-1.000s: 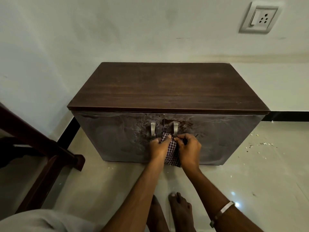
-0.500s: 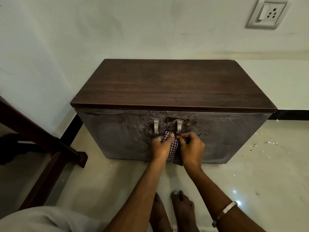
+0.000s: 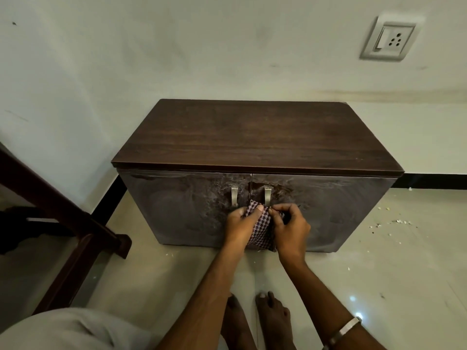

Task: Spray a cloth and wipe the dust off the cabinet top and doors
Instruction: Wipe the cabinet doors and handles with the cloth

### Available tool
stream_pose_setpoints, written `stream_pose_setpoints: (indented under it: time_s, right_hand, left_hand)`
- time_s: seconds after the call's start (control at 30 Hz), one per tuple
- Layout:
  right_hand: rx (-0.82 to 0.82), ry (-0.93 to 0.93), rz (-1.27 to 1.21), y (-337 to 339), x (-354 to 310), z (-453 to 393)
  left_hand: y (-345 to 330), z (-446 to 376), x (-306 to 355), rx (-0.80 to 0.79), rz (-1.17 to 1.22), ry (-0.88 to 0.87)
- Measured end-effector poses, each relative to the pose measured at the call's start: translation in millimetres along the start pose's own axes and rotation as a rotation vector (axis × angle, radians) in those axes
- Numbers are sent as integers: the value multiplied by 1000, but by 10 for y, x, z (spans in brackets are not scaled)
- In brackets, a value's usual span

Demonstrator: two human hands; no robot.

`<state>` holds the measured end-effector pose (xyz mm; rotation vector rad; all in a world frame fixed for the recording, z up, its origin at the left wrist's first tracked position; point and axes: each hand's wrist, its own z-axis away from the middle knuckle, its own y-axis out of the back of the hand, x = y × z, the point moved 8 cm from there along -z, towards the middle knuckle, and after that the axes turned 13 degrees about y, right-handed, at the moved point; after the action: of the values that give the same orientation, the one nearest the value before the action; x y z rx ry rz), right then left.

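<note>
A low dark wooden cabinet (image 3: pixel 257 137) stands against the wall. Its two doors, the left door (image 3: pixel 182 205) and the right door (image 3: pixel 341 210), are smeared with pale dust streaks, and each has a metal handle near the middle seam. A checked cloth (image 3: pixel 260 228) hangs in front of the seam, just below the handles. My left hand (image 3: pixel 238 224) grips its left side with the thumb on top. My right hand (image 3: pixel 290 229) pinches its upper right edge. No spray bottle is in view.
A dark wooden furniture frame (image 3: pixel 63 223) stands on the floor to the left. White crumbs (image 3: pixel 389 222) lie scattered on the glossy tile floor at the right. My bare feet (image 3: pixel 255 317) stand close to the cabinet. A wall socket (image 3: pixel 389 41) sits at the upper right.
Both hands stay on the cloth in front of the door seam. The fingers have shifted slightly on the cloth, and the camera has drifted a little.
</note>
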<state>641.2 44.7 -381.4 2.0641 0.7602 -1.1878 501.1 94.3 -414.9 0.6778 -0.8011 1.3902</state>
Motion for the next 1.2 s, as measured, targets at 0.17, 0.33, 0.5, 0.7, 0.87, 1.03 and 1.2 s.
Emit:
stream_pose_setpoints:
  time_s: [0.17, 0.33, 0.5, 0.7, 0.87, 1.03, 1.2]
  right_hand:
    - [-16, 70, -9, 42, -186, -54]
    - [34, 159, -4, 96, -377, -127]
    - [98, 136, 14, 107, -507, -389]
    - [2, 136, 149, 50, -484, -429]
    - [-75, 216, 227, -6, -569, -446]
    - [-44, 93, 118, 30, -471, -466]
    - [26, 41, 81, 32, -430, -421]
  left_hand:
    - [-4, 79, 88, -50, 39, -37]
    - [-34, 123, 202, -97, 99, -71]
    - [-132, 159, 449, -81, 129, -96]
    - [-134, 128, 400, 38, 152, -14]
    - [-100, 108, 288, 11, 255, 74]
    - [-91, 109, 370, 98, 162, 11]
    - [-79, 108, 426, 140, 75, -44]
